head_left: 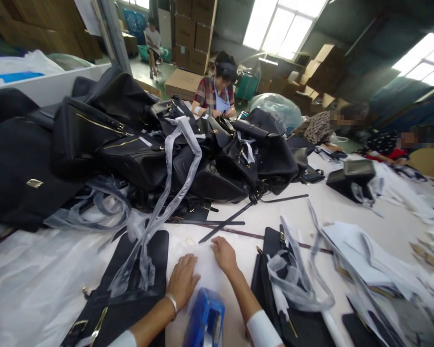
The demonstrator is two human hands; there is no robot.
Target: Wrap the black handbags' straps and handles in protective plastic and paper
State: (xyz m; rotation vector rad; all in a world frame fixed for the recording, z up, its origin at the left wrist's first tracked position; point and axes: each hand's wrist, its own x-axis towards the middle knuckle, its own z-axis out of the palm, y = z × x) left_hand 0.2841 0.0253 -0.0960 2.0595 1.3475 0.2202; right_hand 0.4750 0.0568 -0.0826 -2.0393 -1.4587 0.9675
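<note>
A thin white sheet (205, 262) lies on the table between my two hands. My left hand (182, 280), with a bracelet at the wrist, rests flat on the sheet's left side, its fingers stretched forward. At the sheet's far right corner, the curled fingers of my right hand (224, 254) pinch its edge. A blue tape dispenser (201, 315) stands just in front of me, between my forearms. To the left lies a black bag (133, 313) with gold buckles and a plastic-wrapped strap (146, 270). Another black bag (304, 325) with wrapped straps is beside my right forearm.
A heap of black bags (137, 164) spans the far side of the white table (292, 212). Loose black straps (227, 221) lie before it. Papers (365, 260) are at right, clear plastic (39, 289) at left. Co-workers sit beyond, one in a plaid shirt (206, 91).
</note>
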